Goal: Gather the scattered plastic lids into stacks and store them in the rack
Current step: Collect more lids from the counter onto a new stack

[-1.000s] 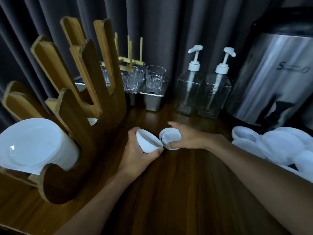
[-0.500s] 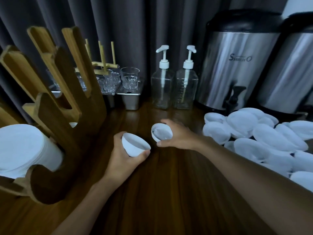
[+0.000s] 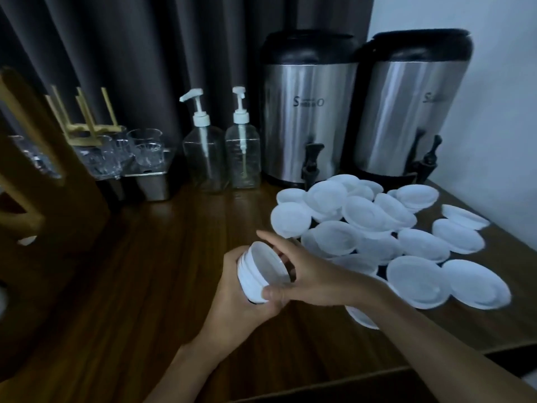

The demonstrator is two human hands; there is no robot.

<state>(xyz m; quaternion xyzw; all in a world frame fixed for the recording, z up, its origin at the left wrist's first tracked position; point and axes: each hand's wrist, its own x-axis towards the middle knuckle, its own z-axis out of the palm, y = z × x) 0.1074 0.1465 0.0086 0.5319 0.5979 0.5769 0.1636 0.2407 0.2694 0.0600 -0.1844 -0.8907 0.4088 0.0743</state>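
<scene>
Gripping round, ridged plastic lids (image 3: 261, 267)

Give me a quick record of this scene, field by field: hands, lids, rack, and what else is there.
left hand: grips lid stack from below
right hand: fingers and thumb round the stack's top lid
loose lids: heaped on table, right side
rack: wooden, left edge, blurred
behind: two pump bottles, two steel dispensers, glasses

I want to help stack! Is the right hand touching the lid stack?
Touching. Head view: the right hand pinches the lid stack, thumb on its rim, fingers over top.
</scene>
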